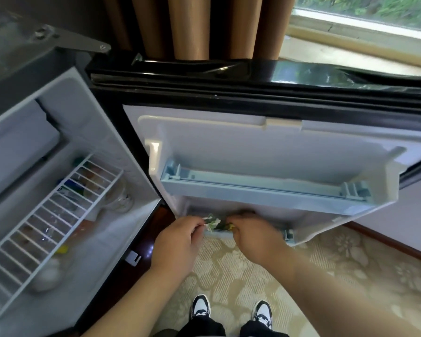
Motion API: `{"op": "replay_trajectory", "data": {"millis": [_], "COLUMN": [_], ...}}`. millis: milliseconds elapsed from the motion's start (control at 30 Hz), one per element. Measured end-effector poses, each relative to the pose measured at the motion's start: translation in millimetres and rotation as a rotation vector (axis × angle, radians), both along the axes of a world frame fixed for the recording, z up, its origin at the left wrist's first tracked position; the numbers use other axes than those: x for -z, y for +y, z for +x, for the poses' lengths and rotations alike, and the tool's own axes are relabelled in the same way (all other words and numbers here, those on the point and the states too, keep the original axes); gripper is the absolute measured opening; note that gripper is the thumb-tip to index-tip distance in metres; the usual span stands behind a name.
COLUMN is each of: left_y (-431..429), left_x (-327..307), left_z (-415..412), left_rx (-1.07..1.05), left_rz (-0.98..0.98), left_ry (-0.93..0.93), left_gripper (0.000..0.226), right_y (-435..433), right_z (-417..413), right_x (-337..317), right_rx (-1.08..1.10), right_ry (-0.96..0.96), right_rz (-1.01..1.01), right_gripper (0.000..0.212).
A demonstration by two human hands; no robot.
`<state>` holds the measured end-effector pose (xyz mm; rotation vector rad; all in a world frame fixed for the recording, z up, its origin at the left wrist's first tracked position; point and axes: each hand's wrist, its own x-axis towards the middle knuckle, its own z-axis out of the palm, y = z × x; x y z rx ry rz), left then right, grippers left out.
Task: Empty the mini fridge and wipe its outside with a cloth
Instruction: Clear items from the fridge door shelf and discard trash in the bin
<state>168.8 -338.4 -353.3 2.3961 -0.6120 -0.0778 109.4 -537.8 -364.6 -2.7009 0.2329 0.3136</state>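
Emptying the door shelf (286, 234)
Left hand (180, 237) and right hand (250, 232) pinch a packet (214, 223) in it with curled fingers, probably to lift it out.

Fridge body (88, 147) left w/ wire shelf (46, 222) inside, items under it, open door (265, 152) right, both hands (180, 239) at door's near bottom bin (286, 233), window (365, 15) far right.

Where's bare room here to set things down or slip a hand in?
Free: upper door shelf, top of the wire rack, carpet in front of the shoes. Crowded: under the rack, packed with containers; lower door shelf, where left hand and right hand hold green-white packets.
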Motion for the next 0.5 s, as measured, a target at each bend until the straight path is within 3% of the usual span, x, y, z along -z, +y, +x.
{"op": "replay_trajectory", "data": {"millis": [133,333,500], "left_y": [11,13,12], "left_x": [5,11,13], "left_z": [-1,0,0], "left_rx": [-0.034,-0.039,-0.05], "left_rz": [0.004,-0.003,-0.032], "left_ry": [0.028,0.007,0.012], "left_gripper": [0.008,0.009,0.009], "right_y": [1,0,10], "right_z": [14,31,36], "right_x": [5,5,-1], "right_rx": [-0.101,-0.154,-0.111], "right_ry": [0.081,0.254,0.282], "right_rz": [-0.092,-0.154,-0.152], "right_gripper": [0.053,0.054,0.045]}}
